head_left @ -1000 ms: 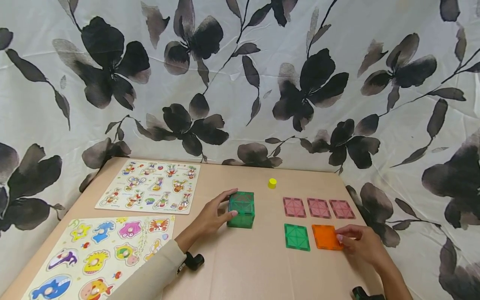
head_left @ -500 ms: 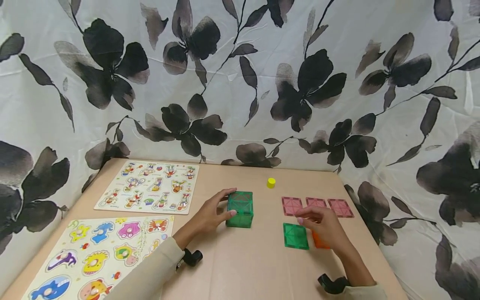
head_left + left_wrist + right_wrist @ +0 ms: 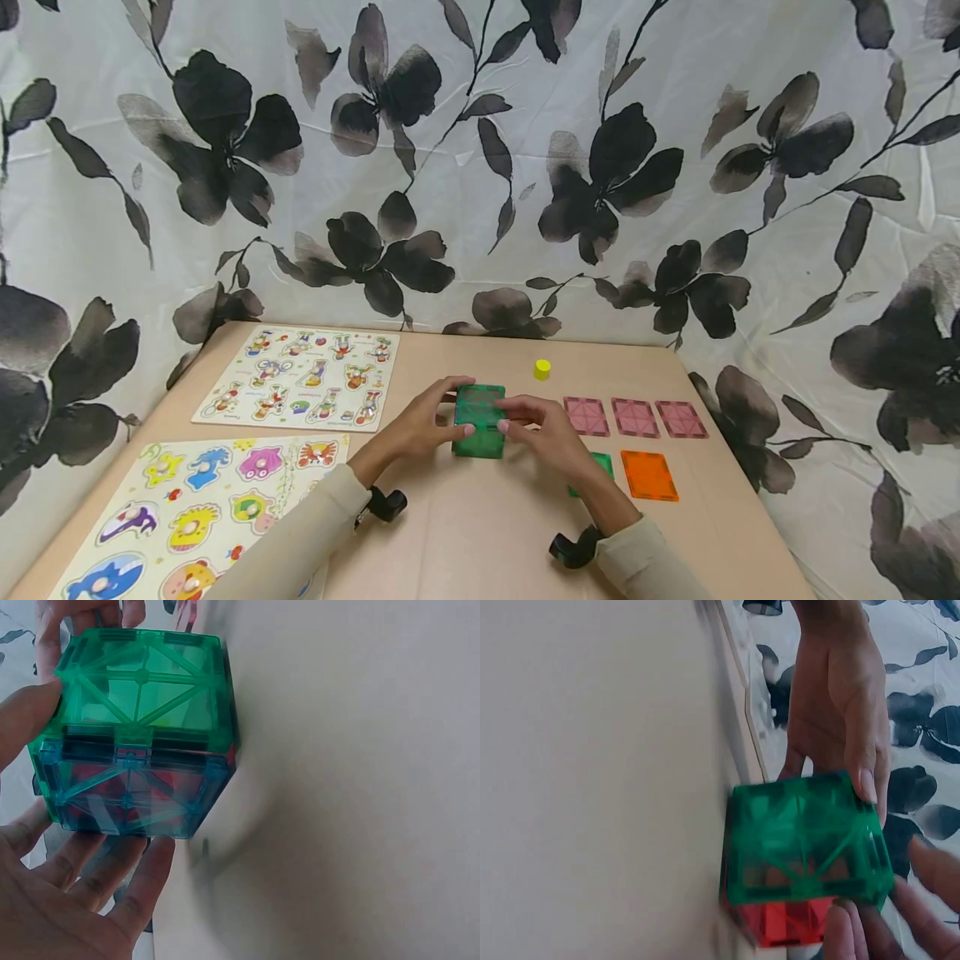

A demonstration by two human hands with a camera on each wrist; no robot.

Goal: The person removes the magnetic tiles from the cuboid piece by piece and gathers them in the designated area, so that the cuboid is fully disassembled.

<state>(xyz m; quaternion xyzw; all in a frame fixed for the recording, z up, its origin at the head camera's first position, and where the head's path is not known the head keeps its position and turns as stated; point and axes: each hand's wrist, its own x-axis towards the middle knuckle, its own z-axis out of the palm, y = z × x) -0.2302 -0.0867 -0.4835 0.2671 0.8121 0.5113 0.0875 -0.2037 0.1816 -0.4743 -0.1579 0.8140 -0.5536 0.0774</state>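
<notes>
Fingers of the left hand (image 3: 418,423) clamp a translucent green, blue and red plastic cube (image 3: 478,407) (left of the orange plastic square (image 3: 649,477)); the right hand (image 3: 549,429) touches its right side, finger grip unclear.

On the beige tabletop (image 3: 450,533), the see-through cube (image 3: 481,422) shows green, blue and red faces, the green one ribbed with crossing diagonals. Toward the right edge lie three ribbed pink tiles (image 3: 635,417), a green tile (image 3: 603,461) and an orange tile (image 3: 649,476); a yellow cylinder (image 3: 542,369) marks the back edge. Cream boards (image 3: 294,367) with multicoloured pictures line the left edge, against white cloth (image 3: 450,200) with black-grey flowers.
</notes>
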